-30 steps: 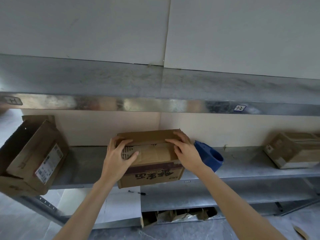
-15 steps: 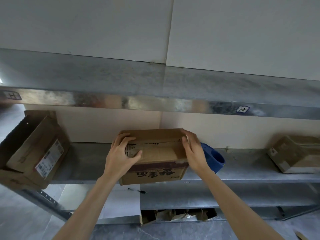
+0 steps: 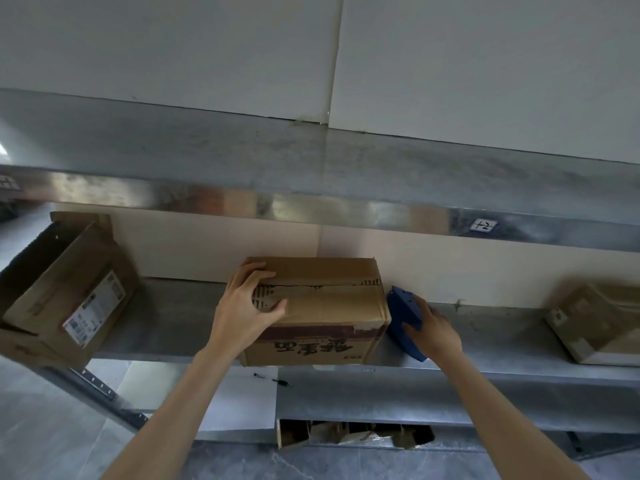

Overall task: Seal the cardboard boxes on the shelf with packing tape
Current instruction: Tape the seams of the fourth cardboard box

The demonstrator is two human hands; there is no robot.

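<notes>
Looking at the big metal shelf (image 3: pixel 173 323) first: three cardboard boxes sit on the one level. The left box (image 3: pixel 69 299) is tipped on its side and gaping open, the right box (image 3: pixel 602 323) is off near the edge of view, and the middle box (image 3: pixel 329 306) sits at the shelf's front lip, right in front of the person. That middle one is the box being worked on. Its top flaps are folded down and the seam (image 3: pixel 329 284) runs across the top, with no fresh tape over it that I can see.

What just changed: half a second ago both hands were on top of that box. Now only the left hand (image 3: pixel 246 313) is there, fingers spread and fairly straight, pressing down on the left end of the flaps with the thumb on the near flap.

The right hand (image 3: pixel 433 330) has come off the box and gone to the blue tape dispenser (image 3: pixel 403 313), which stands on the shelf just beside the box's right side. The fingers are on it, but it's blurry and I honestly can't tell whether they've actually closed around it.

So I'd say the flap folding is done and taping is about to start. The dispenser hasn't left the shelf.
</notes>
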